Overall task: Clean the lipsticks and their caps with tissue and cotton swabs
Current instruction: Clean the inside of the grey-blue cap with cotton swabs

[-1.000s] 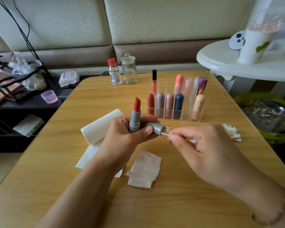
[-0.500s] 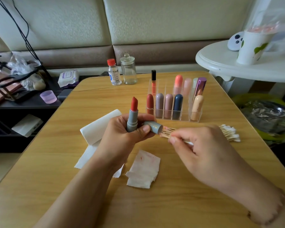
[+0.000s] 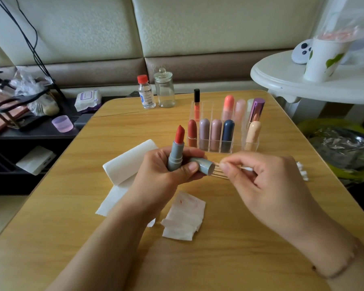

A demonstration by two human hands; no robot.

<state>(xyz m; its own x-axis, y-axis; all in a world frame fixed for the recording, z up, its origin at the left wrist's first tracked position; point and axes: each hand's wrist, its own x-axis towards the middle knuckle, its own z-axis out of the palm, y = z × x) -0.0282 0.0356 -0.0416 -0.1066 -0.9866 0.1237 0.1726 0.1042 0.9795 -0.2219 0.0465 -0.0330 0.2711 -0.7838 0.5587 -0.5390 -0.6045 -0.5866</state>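
Observation:
My left hand [image 3: 166, 171] grips an open grey lipstick [image 3: 176, 151] with its red stick upright, and also its grey cap [image 3: 203, 165], which lies sideways with the mouth facing right. My right hand [image 3: 261, 181] pinches a cotton swab [image 3: 247, 168] whose far end points into the cap's mouth. Below the hands lies a folded tissue [image 3: 184, 217] with red smears. A larger white tissue [image 3: 126, 166] lies left of my left hand. More cotton swabs [image 3: 303, 173] lie on the table behind my right hand.
A clear organiser [image 3: 237, 147] holds several capped lipsticks behind my hands. A small red-capped bottle [image 3: 146, 92] and a glass jar [image 3: 166, 90] stand at the wooden table's [image 3: 72, 206] far edge. A white side table [image 3: 324, 85] with a cup stands at right.
The hands and lipstick have barely shifted. The swab is still at the cap's mouth, and my right hand has edged slightly closer to it.

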